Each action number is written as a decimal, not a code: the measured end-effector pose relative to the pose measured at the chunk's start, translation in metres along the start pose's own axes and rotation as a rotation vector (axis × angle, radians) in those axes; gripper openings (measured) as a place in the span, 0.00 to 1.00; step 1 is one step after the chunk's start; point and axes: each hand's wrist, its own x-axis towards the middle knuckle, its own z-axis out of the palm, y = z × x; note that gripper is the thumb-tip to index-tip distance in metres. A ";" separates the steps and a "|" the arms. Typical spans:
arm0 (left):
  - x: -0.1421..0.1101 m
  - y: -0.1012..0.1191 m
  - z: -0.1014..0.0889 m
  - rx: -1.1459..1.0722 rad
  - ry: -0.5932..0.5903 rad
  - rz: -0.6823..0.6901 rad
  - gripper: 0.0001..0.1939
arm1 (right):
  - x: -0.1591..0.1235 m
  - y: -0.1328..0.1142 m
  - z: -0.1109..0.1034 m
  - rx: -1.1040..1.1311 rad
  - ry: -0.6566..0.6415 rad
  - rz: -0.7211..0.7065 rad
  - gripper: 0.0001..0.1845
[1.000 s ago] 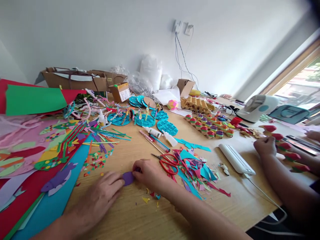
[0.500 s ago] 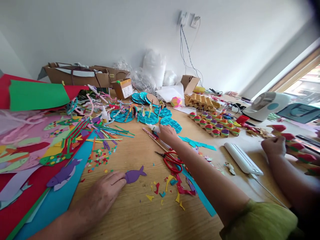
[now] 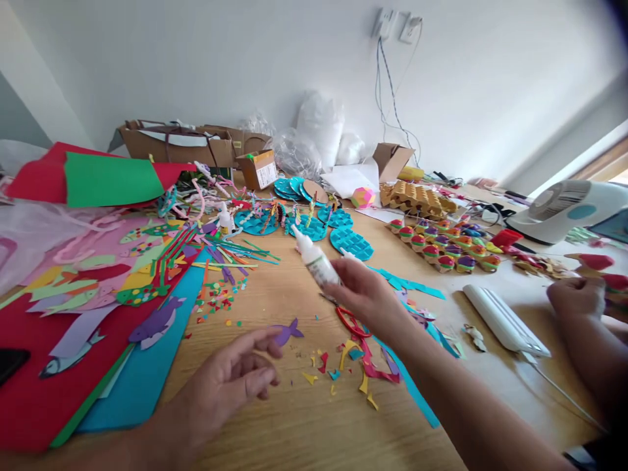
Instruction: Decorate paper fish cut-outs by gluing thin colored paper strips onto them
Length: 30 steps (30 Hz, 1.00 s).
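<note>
Reading the desk as a dial centred on the fish cutout, I find the left hand at eight o'clock, partly hiding it, and the glue bottle in the right hand at one. Scissors lie at three, scraps at four. At nine, stacked sheets bear another cutout; chips lie at ten. A box sits at eleven, plastic bags at twelve behind discs. A fan stands at two.
</note>
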 end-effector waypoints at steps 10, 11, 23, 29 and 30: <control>0.025 0.015 0.028 -0.568 0.002 -0.068 0.17 | -0.071 -0.015 0.041 0.392 -0.167 0.010 0.12; 0.026 0.015 0.027 -0.588 0.000 -0.078 0.16 | -0.074 -0.012 0.043 0.349 -0.134 -0.029 0.14; 0.018 0.015 0.036 -0.856 -0.016 -0.169 0.15 | -0.067 0.005 0.039 -0.221 0.116 -0.712 0.30; 0.008 0.015 0.034 -0.765 -0.054 -0.170 0.17 | -0.056 -0.006 0.037 0.015 0.191 -0.564 0.21; 0.006 0.013 0.030 -0.717 -0.071 -0.189 0.17 | -0.054 -0.008 0.037 0.077 0.216 -0.490 0.19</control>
